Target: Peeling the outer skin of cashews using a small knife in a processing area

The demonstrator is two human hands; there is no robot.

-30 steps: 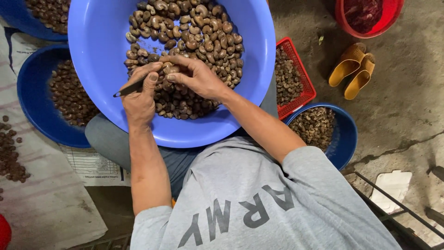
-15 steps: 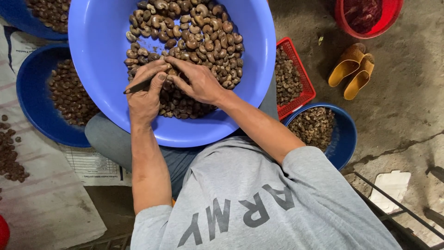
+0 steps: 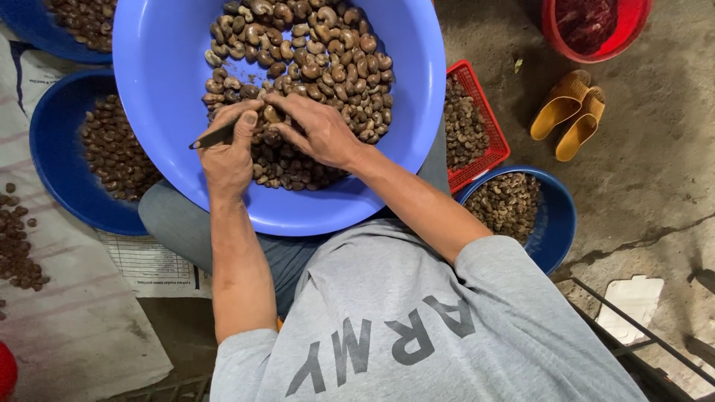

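Note:
A large light-blue basin [image 3: 164,67] rests on my lap, half full of brown cashew nuts [image 3: 320,52]. My left hand [image 3: 227,156] grips a thin dark pick tool [image 3: 212,137], whose end sticks out to the left. My right hand [image 3: 320,132] lies over the pile and pinches a single nut [image 3: 270,115] between thumb and fingers. The two hands meet at that nut, with the left thumb pressed close to it. The working tip of the tool is hidden between my fingers.
Two dark-blue basins of nuts sit at the left [image 3: 48,164] and top left [image 3: 22,33]. A red mesh basket [image 3: 488,138], a blue bowl of nuts [image 3: 557,223], a red tub [image 3: 596,30] and yellow sandals [image 3: 570,112] lie right. Loose nuts [image 3: 15,246] dot the white sacking.
Both hands stayed on the nut and shifted slightly up the pile. The tool's outer end swung up, then back down to the left.

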